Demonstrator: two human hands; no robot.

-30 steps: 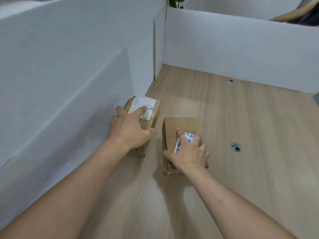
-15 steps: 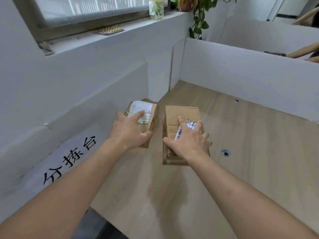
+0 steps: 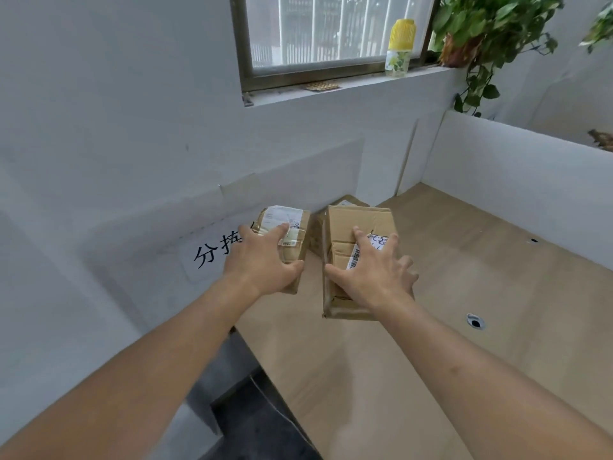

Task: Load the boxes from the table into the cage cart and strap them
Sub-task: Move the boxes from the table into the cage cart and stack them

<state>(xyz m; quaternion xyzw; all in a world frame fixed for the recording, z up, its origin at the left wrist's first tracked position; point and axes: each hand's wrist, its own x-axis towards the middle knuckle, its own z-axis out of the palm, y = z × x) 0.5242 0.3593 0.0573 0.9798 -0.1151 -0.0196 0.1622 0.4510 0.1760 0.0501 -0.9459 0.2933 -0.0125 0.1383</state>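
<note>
My left hand (image 3: 262, 263) grips a small taped cardboard box (image 3: 292, 227) with a white label from above, thumb on its right side. My right hand (image 3: 374, 270) grips a larger cardboard box (image 3: 351, 220) with a barcode label, fingers spread over its top. Both boxes are lifted off the wooden table (image 3: 464, 277). A third cardboard box (image 3: 345, 203) lies on the table behind them, against the white partition and mostly hidden. No cage cart is in view.
White partitions (image 3: 517, 180) wall the table at the left and back. A paper sign with black characters (image 3: 212, 257) hangs on the left one. A window sill holds a yellow-capped bottle (image 3: 399, 48) and a trailing plant (image 3: 481, 38). Dark floor (image 3: 258, 419) shows below the table's edge.
Both hands have lifted their boxes off the table and drawn them toward me. My view has tilted upward, bringing the window, sill and the third box into sight.
</note>
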